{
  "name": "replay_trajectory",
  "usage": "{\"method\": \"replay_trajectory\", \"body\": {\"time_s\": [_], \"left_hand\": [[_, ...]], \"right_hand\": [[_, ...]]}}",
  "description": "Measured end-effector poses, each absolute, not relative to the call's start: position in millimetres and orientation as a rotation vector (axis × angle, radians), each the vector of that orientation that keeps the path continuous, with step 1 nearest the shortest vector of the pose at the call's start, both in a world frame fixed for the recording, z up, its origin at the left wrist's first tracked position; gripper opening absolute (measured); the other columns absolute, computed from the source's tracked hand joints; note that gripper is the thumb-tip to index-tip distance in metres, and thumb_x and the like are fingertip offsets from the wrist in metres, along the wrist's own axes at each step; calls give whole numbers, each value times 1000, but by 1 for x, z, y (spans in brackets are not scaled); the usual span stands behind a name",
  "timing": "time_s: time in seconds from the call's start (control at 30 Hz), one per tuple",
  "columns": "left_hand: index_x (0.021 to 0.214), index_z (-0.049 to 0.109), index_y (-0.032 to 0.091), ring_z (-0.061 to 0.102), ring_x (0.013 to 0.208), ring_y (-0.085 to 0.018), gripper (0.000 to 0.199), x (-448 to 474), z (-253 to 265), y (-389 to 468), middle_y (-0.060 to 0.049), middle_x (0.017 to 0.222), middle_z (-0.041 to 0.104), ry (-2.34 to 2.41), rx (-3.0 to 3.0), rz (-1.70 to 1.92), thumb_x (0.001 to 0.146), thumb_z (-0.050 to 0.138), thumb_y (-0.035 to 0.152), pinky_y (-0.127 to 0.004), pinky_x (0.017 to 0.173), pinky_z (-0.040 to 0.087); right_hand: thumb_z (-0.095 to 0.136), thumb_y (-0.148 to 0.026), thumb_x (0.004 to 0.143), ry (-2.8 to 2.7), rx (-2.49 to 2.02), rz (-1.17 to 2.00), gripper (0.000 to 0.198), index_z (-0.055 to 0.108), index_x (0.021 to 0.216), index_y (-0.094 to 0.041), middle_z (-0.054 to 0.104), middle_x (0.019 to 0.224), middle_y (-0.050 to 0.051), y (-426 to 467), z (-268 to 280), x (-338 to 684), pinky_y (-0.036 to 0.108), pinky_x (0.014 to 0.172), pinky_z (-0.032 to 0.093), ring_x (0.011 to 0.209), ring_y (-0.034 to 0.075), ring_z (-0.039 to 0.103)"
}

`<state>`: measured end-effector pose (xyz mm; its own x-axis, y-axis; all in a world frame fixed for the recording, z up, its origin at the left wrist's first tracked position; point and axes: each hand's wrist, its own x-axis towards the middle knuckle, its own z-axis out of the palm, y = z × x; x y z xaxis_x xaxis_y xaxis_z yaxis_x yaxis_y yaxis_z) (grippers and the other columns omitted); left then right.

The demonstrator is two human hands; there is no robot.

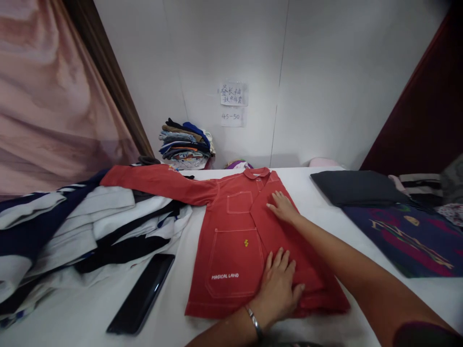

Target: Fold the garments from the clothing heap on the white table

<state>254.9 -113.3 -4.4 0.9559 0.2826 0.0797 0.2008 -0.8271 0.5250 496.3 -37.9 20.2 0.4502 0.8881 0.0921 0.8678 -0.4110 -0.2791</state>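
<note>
A red collared shirt jacket (231,255) with white stitching, pockets and the words "MAGICAL LAND" lies on the white table. Its right-hand side is folded inward over the front, while the other sleeve stretches out to the left across a clothes pile. My left hand (278,284), with a silver bracelet at the wrist, rests flat on the lower part of the folded side, fingers spread. Higher up, near the shoulder, my right hand (284,207) lies on the folded side with its fingers stretched out. Neither hand grips the cloth.
A black phone-like device (142,294) lies left of the jacket. Loose clothes (119,217) are heaped at the left. Folded garments (186,142) are stacked against the wall. At the right are a dark folded garment (358,187) and a patterned navy one (408,236).
</note>
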Motion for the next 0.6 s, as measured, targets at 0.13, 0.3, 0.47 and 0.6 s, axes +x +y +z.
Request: {"method": "replay_trajectory", "body": {"time_s": [0.13,0.3,0.47,0.6], "left_hand": [[145,44,20,16,148,-29,65,256,-7,-113,-10,158,28,357,2530,95,89,41,54,-54,121,13],[146,43,19,10,148,-29,70,261,-4,-109,-11,158,24,341,2459,-27,85,46,54,-53,121,8],[148,39,18,6,148,-31,74,269,-3,-104,-14,158,18,326,2419,-193,84,45,54,-58,120,6],[148,39,25,8,147,-31,70,269,-7,-104,-12,158,20,327,2435,-133,84,46,53,-60,120,10]], "right_hand": [[38,-48,96,-1420,-2443,17,70,27,148,-3,19,158,21,-1,31,519,45,117,17,147,33,12],[30,-48,98,-1365,-2402,-195,69,21,151,-4,8,161,16,26,25,554,43,118,10,148,29,2],[30,-55,97,-1399,-2579,197,71,31,148,-6,22,158,18,31,-18,579,47,117,15,147,30,15],[26,-58,97,-1408,-2579,208,74,31,149,-6,20,159,17,30,-34,586,46,117,13,147,29,13]]}}
